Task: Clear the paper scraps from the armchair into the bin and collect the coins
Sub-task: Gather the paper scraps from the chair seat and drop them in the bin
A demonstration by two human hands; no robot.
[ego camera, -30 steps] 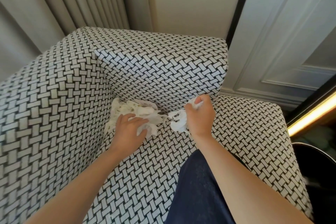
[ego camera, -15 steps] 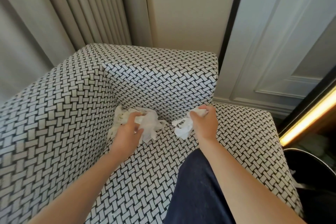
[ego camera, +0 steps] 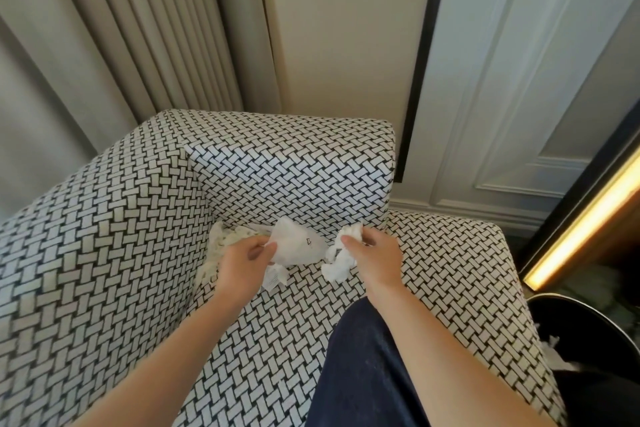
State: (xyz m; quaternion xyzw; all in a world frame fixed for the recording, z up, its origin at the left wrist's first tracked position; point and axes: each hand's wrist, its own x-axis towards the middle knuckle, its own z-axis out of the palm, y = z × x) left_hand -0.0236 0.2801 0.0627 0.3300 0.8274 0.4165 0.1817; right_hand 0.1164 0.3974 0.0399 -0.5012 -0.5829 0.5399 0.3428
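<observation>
While left hand [ego camera: 242, 267] pinches a thin crinkled scrap [ego camera: 298, 246], right hand [ego camera: 375, 256] grips a crumpled wad [ego camera: 337, 269] — basket-weave armchair [ego camera: 104, 270].

Pleated curtain [ego camera: 138, 28], glowing light strip [ego camera: 585, 222]

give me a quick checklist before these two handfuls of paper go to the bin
1. Left hand grip on the white sheet: ok, pinched by thumb and fingers.
2. Right hand grip on the crumpled scrap: ok.
3. Armchair corner emptied: not ok, a patterned scrap lies beside the left hand.
4. Bin open and near: ok, right of the armchair, paper inside.
5. Coins located: cannot tell, none visible.
</observation>
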